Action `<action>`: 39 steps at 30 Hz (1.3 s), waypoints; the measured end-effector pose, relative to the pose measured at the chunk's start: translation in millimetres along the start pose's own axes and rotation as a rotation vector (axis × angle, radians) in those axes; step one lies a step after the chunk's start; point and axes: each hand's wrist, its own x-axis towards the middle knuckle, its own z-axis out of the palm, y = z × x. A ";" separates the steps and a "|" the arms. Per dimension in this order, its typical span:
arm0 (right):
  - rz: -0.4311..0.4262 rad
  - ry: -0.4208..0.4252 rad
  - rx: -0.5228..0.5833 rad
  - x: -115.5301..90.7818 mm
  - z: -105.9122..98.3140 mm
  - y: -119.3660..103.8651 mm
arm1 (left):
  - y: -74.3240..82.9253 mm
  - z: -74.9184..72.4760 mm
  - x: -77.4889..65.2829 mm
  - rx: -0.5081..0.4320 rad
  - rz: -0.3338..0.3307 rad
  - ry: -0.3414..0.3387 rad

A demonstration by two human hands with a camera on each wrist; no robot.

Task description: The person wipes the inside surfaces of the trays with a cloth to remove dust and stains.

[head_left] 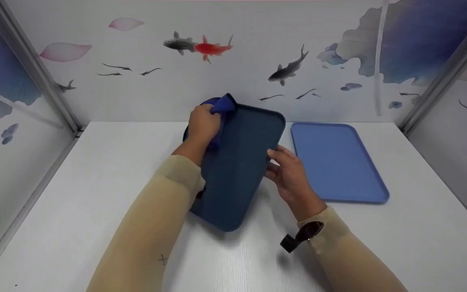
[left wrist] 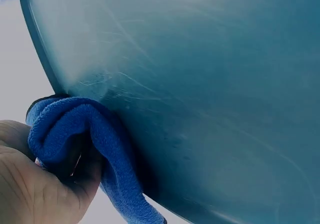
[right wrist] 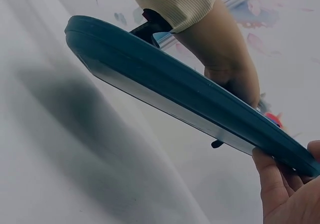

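Note:
A dark teal tray is held tilted above the table, its far end raised. My right hand grips its right edge, with the thumb at the rim and the fingers underneath. In the right wrist view, the tray's side wall shows edge-on over its shadow. My left hand holds a bunched blue cloth at the tray's far left part. Seen from the left wrist, the fuzzy cloth lies against the tray surface near its rim, partly hiding the fingers; faint streaks mark the surface.
A lighter blue tray lies flat on the white table, right of my right hand. Behind the table stands a white wall painted with fish, and metal frame posts rise at both back corners.

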 end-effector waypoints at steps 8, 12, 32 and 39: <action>0.030 0.017 -0.032 1.0 -2.6 0.9 | 6.4 14.1 -2.9 -0.060 -0.032 -0.069; 0.028 0.024 -0.039 2.0 -2.6 0.6 | 14.9 19.7 -7.6 -0.083 -0.012 -0.108; 0.061 0.033 -0.016 0.3 1.7 1.7 | 64.8 41.6 -37.6 -0.054 0.136 -0.407; 0.054 0.015 0.012 -0.3 0.2 1.0 | 73.5 40.9 -44.0 0.000 0.184 -0.474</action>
